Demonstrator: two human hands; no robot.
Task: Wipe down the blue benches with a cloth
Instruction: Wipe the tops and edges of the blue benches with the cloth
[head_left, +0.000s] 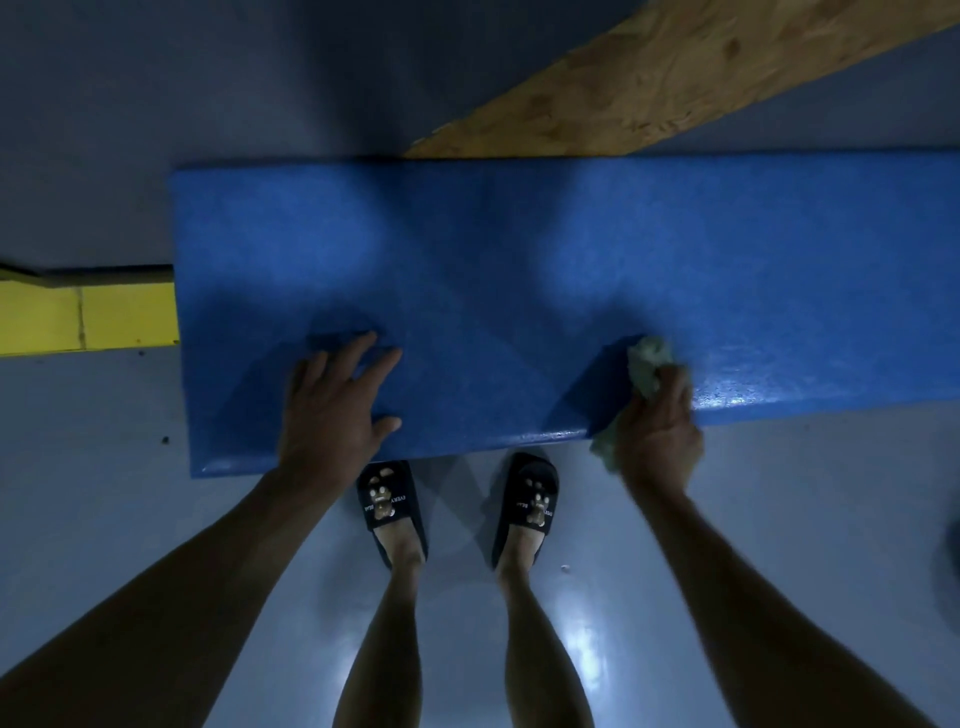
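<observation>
Head view looks straight down on a blue bench (519, 270), a long padded worktop lying across the frame above a glossy grey floor (104, 519). Left hand (337, 405) rests flat on the near part of the worktop, fingers (363, 348) straight and spread, thumb out to the side. Right hand (657, 426) sits at the near edge further right, its fingers curled round a crumpled pale green cloth (647, 364); the cloth bulges out beyond the knuckles onto the blue surface and a bit hangs below the edge by the wrist. Two feet stand just beneath the near edge in black slides (387, 499), each printed with a bear figure and white lettering, "EVERY" legible, the rest too small to read. A yellow block (88, 317) touches the bench's left end. A chipboard plank (675, 78) slants behind it.
</observation>
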